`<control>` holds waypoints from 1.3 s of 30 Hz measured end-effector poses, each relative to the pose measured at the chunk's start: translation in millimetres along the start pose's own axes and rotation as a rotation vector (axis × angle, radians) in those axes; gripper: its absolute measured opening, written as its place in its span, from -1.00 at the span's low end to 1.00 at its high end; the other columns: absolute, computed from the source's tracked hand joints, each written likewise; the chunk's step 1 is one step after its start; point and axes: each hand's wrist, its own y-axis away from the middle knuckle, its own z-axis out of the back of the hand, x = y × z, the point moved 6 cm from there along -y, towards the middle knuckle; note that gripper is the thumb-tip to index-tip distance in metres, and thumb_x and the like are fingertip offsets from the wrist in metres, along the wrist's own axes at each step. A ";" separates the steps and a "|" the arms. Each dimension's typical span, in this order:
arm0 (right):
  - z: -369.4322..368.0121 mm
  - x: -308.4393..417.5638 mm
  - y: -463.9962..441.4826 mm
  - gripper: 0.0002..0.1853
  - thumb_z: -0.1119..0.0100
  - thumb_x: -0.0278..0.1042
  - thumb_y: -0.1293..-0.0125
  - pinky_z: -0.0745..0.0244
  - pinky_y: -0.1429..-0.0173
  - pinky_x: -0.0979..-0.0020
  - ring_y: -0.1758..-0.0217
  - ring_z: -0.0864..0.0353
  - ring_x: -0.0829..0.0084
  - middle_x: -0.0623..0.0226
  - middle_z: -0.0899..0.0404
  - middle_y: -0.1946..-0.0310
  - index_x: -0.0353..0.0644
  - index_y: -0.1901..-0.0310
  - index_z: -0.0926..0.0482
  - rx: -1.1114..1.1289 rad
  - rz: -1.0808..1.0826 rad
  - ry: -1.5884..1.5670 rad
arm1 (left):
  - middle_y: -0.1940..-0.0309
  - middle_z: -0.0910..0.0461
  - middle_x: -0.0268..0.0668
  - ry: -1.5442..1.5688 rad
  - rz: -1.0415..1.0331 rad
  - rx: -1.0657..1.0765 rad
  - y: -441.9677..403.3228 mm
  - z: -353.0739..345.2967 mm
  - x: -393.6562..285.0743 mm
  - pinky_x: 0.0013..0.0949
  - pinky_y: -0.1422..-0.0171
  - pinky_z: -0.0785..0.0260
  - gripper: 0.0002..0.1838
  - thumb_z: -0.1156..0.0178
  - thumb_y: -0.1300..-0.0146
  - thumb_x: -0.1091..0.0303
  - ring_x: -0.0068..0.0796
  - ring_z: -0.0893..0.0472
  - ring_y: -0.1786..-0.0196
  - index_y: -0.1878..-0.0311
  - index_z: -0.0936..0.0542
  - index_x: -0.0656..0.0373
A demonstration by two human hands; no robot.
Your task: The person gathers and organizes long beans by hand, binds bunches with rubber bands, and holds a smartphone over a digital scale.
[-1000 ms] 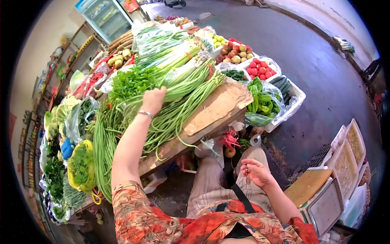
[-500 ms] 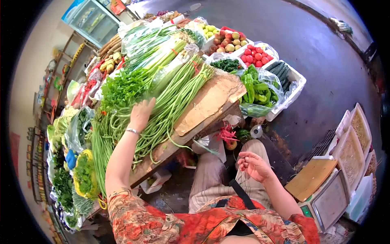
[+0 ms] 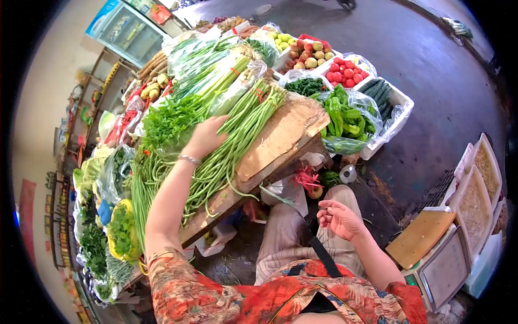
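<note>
My left hand (image 3: 206,137), a bracelet at its wrist, lies over a heap of long green beans (image 3: 245,132) on the stall. Its fingers stretch forward across the beans and its palm faces down, covering what lies under it. A red tie (image 3: 259,94) binds the far end of the beans. Just beyond the hand are leafy celery (image 3: 172,120) and its pale stalks. My right hand (image 3: 341,219) is held above my lap, palm up, with loosely curled fingers and nothing visible in them.
Flattened cardboard (image 3: 288,132) covers the stall's near edge. Boxes with green peppers (image 3: 345,119), tomatoes (image 3: 345,73) and cucumbers (image 3: 377,93) stand at the right. A scale (image 3: 445,267) and trays (image 3: 475,200) are at my right, with a glass-front fridge (image 3: 127,31) at the back left.
My left hand has slid forward and right over the beans, toward their tied end. My right hand has stayed above my lap. The view has shifted slightly.
</note>
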 end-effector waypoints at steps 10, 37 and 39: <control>9.2 0.7 1.1 -0.72 0.02 -0.40 -0.40 -0.49 0.05 0.32 0.20 -0.56 0.37 0.14 -0.56 0.19 -0.22 -0.10 -0.40 0.024 0.008 -0.015 | -0.20 -0.42 0.01 0.015 0.243 -0.209 -71.8 -59.1 -75.6 -0.06 -0.30 -0.20 -0.13 -0.34 0.03 -0.10 -0.07 -0.42 -0.23 -0.31 -0.33 0.16; 12.4 -1.3 5.1 -0.72 -0.01 -0.43 -0.37 -0.51 0.07 0.36 0.20 -0.57 0.39 0.14 -0.60 0.20 -0.24 -0.09 -0.45 -0.012 0.119 0.074 | 0.39 -0.63 -0.21 1.194 0.051 -0.908 172.0 175.6 17.8 -0.35 0.22 -0.52 -0.73 -0.30 -0.10 0.33 -0.41 -0.63 0.37 0.19 -0.58 0.28; 14.1 -1.2 5.6 -0.70 -0.03 -0.44 -0.35 -0.50 0.05 0.34 0.19 -0.57 0.39 0.15 -0.61 0.20 -0.23 -0.10 -0.44 -0.006 0.133 0.077 | 0.33 -0.64 -0.23 1.108 0.095 -0.979 210.6 200.6 41.7 -0.31 0.07 -0.51 -0.67 -0.23 -0.16 0.23 -0.36 -0.62 0.26 0.11 -0.60 0.29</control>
